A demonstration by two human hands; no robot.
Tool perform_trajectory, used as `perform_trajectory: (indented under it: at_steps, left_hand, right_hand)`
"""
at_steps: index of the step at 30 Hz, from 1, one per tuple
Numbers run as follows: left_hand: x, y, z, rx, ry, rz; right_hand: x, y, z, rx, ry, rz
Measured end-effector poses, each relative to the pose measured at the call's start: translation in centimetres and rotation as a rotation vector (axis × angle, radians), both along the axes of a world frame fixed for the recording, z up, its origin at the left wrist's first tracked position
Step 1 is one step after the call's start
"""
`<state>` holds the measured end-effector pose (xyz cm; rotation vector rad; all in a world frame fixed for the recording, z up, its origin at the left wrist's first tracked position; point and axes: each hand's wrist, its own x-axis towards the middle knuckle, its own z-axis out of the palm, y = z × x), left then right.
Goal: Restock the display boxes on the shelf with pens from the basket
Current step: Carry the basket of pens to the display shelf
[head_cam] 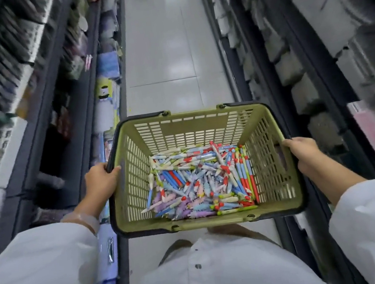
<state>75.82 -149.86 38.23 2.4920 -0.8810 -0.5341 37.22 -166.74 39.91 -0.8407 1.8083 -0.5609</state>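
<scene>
Between dark shelving rows, an olive-green slotted plastic basket point(193, 126) is gripped at both side rims by the left hand point(100, 180) and right hand point(303, 153), fingers curled, its loose, light, slippery multicoloured pens point(200, 181) probably best pinched mid-barrel.

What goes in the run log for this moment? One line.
stage: carrying | left hand: grips basket rim | right hand: grips rim | pens: in basket

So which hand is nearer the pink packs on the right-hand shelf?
Right. The right hand grips the basket rim on the side of the pink packs; the left hand grips the opposite rim.
</scene>
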Motion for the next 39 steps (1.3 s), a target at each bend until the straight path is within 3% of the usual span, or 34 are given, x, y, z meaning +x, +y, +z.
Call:
perform_trajectory:
  at_steps: [11,20,33,39]
  left_hand:
    - [13.2,-30.0,0.4,0.009,0.014,0.094]
    - [26.5,-57.7,-0.6,-0.026,0.132,0.093]
    - [42.4,-97.0,-1.1,0.015,0.047,0.094]
    - [48.6,-112.7,0.7,0.016,0.014,0.144]
  right_hand:
    - [14.9,-33.1,2.5,-0.015,0.049,0.098]
    - [27.7,-58.8,2.6,-0.001,0.08,0.033]
    - [43.0,-99.0,-0.4,0.006,0.042,0.05]
    - [50.9,-116.4,2.5,-0.036,0.079,0.117]
